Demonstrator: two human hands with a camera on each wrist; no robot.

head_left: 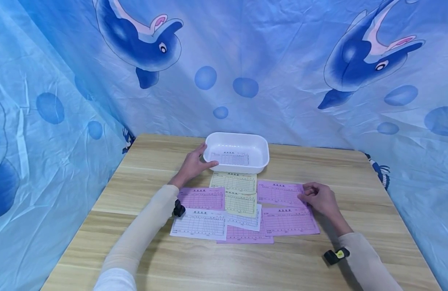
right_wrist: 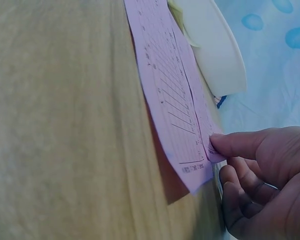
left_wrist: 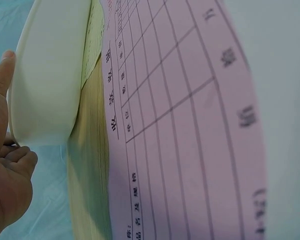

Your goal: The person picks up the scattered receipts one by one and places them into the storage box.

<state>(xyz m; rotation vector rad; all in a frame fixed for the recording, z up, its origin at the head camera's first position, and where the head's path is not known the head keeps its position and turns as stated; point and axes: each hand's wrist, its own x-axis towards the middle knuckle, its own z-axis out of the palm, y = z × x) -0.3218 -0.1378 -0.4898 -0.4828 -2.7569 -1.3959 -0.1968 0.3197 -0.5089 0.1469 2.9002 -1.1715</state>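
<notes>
A white plastic tub (head_left: 259, 150) stands at the back of the table with a white receipt slip (head_left: 229, 159) lying inside. My left hand (head_left: 194, 163) grips its left end, thumb over the near side and fingers at the far side; in the left wrist view the tub (left_wrist: 50, 85) fills the upper left. On the right, my right hand (head_left: 321, 199) pinches the right edge of the upper pink slip (head_left: 280, 194) between thumb and fingers. Just below that slip lies another pink slip (head_left: 291, 223), whose raised edge casts a shadow in the right wrist view.
Two yellow slips (head_left: 242, 185) overlap in front of the tub. A pink slip (head_left: 203, 199) and a white slip (head_left: 198, 225) lie at left, with another white slip (head_left: 247, 222) and pink slip (head_left: 246, 236) near the middle. Blue dolphin-print cloth (head_left: 282, 113) hangs behind the wooden table (head_left: 216, 266).
</notes>
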